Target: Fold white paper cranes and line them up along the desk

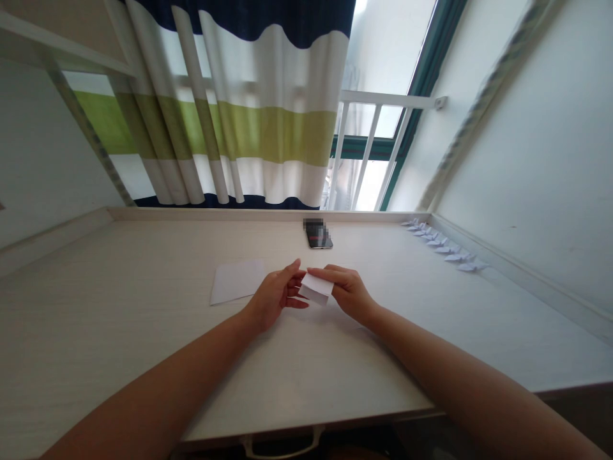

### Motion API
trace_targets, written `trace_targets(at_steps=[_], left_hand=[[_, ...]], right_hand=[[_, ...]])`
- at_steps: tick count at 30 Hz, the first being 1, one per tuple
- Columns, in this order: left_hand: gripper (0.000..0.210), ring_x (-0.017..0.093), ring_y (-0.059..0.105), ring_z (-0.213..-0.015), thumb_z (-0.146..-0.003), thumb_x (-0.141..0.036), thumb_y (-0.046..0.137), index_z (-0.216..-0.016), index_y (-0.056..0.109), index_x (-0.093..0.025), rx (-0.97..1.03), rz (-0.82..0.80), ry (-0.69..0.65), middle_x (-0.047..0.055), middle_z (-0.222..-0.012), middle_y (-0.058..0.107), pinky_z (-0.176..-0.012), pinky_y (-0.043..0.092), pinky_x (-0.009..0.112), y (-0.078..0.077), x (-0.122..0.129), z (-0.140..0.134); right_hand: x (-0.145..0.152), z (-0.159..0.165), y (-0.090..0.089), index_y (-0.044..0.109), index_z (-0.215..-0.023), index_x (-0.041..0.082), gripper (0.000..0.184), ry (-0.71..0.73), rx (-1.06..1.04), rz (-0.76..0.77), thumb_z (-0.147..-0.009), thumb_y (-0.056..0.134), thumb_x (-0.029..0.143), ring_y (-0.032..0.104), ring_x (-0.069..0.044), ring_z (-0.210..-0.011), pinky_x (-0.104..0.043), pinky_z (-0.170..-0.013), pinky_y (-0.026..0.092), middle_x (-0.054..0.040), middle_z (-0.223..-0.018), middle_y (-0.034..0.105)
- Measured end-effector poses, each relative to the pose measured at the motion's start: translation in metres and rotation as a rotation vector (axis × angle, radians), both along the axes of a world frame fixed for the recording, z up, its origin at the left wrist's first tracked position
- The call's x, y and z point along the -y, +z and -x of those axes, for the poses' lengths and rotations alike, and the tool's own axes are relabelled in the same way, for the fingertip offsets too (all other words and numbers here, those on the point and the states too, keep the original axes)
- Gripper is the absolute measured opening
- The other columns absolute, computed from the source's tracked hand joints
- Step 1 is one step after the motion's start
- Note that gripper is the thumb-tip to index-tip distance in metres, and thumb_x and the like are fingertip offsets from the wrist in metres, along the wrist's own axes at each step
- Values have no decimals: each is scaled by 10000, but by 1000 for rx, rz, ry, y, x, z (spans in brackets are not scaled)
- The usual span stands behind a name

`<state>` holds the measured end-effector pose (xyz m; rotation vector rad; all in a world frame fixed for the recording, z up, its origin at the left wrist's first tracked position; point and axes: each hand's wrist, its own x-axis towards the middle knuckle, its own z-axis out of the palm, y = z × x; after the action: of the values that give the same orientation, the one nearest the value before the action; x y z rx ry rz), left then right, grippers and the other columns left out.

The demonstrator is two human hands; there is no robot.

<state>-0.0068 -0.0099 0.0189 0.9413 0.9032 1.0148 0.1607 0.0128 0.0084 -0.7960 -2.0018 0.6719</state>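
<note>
A small piece of folded white paper is held up over the desk, tilted toward me. My right hand grips it from the right, its index finger stretched along the top edge. On the other side my left hand has its thumb raised and its fingers spread, with the fingertips close behind the paper's left end; whether they touch it I cannot tell. Behind my left hand lies a flat white sheet of paper, partly covered by that hand.
A dark phone lies near the back edge of the white desk. Several folded white paper figures stand in a row along the right wall. Beyond the desk hang a striped curtain and a white railing before the window.
</note>
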Motion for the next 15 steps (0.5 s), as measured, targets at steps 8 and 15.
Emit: trace_targets(at_steps=[8,15], left_hand=[[252,83,573,-512,-635,-335,668,-747,604,-119,-121,-77,19,17,-594,625,-524,467,195,-5,0,0],[264,136,618,-601,-648,-315,649,-834,639,-128,-278,-297,145,34,-690,667,-629,500,264,-7,0,-1]], right_hand=[[-2,-7,5,576,-1114,249,518,67,83,-110,-690,374,31,546,-148,-811,-293,-722,433,-52,-908,591],[-2,-7,14,511,-1175,234,473,142,-258,458,-717,428,145,528,-178,-951,-319,-793,414,-47,-1061,580]])
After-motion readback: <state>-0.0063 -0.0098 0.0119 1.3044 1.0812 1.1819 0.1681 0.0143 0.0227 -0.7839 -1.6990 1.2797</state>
